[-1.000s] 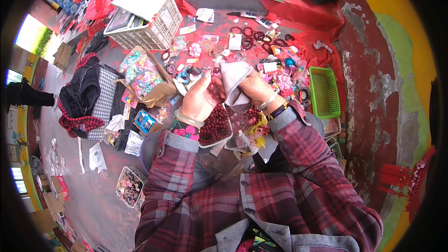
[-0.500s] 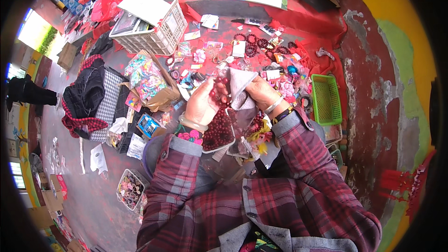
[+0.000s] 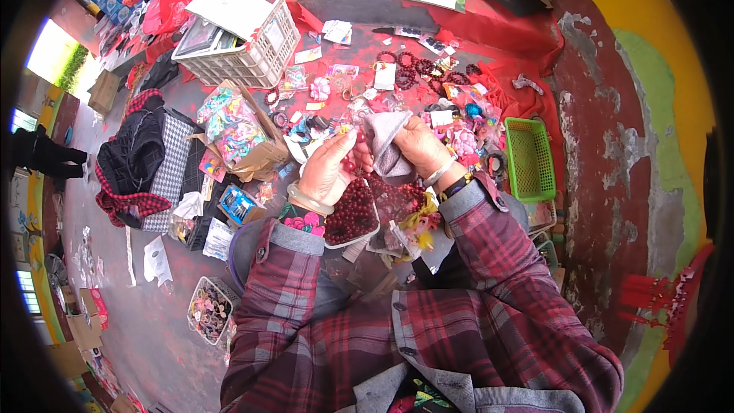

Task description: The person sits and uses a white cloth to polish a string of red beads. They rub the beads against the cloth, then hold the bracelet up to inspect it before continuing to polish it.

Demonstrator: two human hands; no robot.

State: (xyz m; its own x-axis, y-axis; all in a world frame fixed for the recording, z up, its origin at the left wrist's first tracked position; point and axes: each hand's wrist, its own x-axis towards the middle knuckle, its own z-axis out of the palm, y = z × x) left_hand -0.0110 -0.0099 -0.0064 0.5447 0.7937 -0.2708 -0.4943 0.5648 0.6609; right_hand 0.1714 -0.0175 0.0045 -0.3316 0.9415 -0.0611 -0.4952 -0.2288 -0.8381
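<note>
Floor [image 3: 164, 260], grey with worn red paint, strewn with goods; red-brown wall [image 3: 589, 183], peeling, at right.

Crate [image 3: 271, 42], one, white lattice, well filled, far left. Jacket [image 3: 134, 153], one, dark with checked edging, left of centre. Carton [image 3: 264, 159], one, open, piled with bright packets [image 3: 233, 122]. Basket [image 3: 531, 157], one, green, to the right of the goods.

Tub [image 3: 353, 240], one, white, before the person, heaped with a bead stock [image 3: 352, 210], dark red; a second bead lot [image 3: 401, 197] just to its right.

Left hand [image 3: 325, 164], one, above the tub: fingers part-curled, a loose grip on a few beads. Right hand [image 3: 424, 149], one: grip closed on a cloth edge. Cloth [image 3: 390, 134], one, grey, bunched, hanging close to the left hand's fingers; whether it touches the beads cannot be told.

Bracelets [image 3: 404, 75], several, dark red, looped, lying beyond the hands. Beads [image 3: 351, 163], few, red, at the left fingers; whether strung, unclear.

Progress, by judgement: handling under way, these beads not yet set down; the tub's ample stock lies outside both hands. Quantity done: cannot be told.
</note>
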